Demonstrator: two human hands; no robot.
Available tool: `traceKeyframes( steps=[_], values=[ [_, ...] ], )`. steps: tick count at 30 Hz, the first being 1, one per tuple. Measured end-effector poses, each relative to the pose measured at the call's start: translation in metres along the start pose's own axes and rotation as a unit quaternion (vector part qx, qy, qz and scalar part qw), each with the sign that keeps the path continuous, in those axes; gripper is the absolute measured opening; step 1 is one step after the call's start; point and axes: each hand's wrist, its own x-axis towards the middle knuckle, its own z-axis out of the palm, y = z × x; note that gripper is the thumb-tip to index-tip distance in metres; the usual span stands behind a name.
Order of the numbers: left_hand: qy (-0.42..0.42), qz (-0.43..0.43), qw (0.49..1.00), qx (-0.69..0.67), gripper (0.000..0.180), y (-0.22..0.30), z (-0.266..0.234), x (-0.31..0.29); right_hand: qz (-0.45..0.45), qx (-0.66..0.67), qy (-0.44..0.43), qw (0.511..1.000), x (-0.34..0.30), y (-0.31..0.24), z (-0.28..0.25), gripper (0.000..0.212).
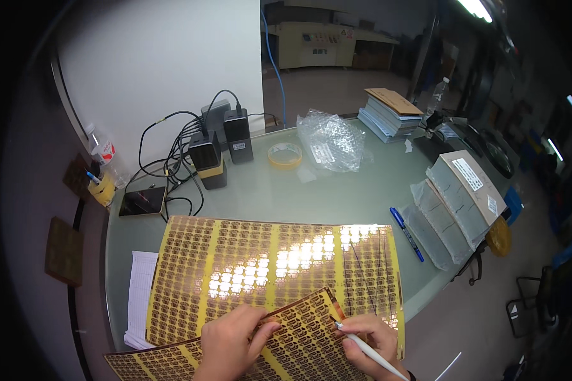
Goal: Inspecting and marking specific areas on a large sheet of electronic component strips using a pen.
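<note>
My left hand (232,343) pinches the edge of a yellow circuit sheet (304,327) printed with rows of dark copper patterns. That sheet is raised and curved, with one corner pointing away from me. At its right edge my right hand (370,340) grips a slim white pen-like tool (372,353). The tool's small tip meets the sheet near an orange-brown strip (337,309); whether it is a blade cannot be made out. Beneath lies a larger circuit sheet (190,273) of the same kind, flat on the table and glaring with reflected light.
On the glass table (254,197) stand black chargers (238,136) with cables, a phone (143,200), a tape roll (285,155) and bubble wrap (330,141). A blue marker (407,233) lies beside wrapped stacks (461,197) at right. Papers (141,292) lie left.
</note>
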Motion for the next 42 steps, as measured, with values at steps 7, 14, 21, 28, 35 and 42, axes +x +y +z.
traceKeyframes(
  steps=[7,14,21,28,35,42],
  values=[
    [0.002,0.037,0.999,-0.007,0.02,-0.001,-0.006,0.001,-0.131,-0.057,-0.007,0.99,0.008,0.007,-0.001,0.023],
    [0.034,0.042,0.998,-0.014,0.019,0.002,-0.003,0.003,-0.167,-0.073,0.034,0.983,0.01,0.011,0.003,0.031],
    [0.032,0.038,0.999,-0.01,0.016,0.003,-0.004,0.002,-0.213,-0.093,0.036,0.972,0.008,0.016,0.006,0.033],
    [0.032,0.037,0.999,-0.009,0.017,0.001,-0.004,0.001,-0.222,-0.103,0.033,0.969,0.01,0.016,0.008,0.031],
    [0.039,0.018,0.999,-0.013,0.017,0.002,0.004,0.004,-0.23,-0.113,0.037,0.966,0.012,0.013,0.009,0.029],
    [0.031,0.017,0.999,-0.011,0.016,0.003,0.003,0.003,-0.238,-0.133,0.026,0.962,0.009,0.015,0.008,0.025]
  ],
)
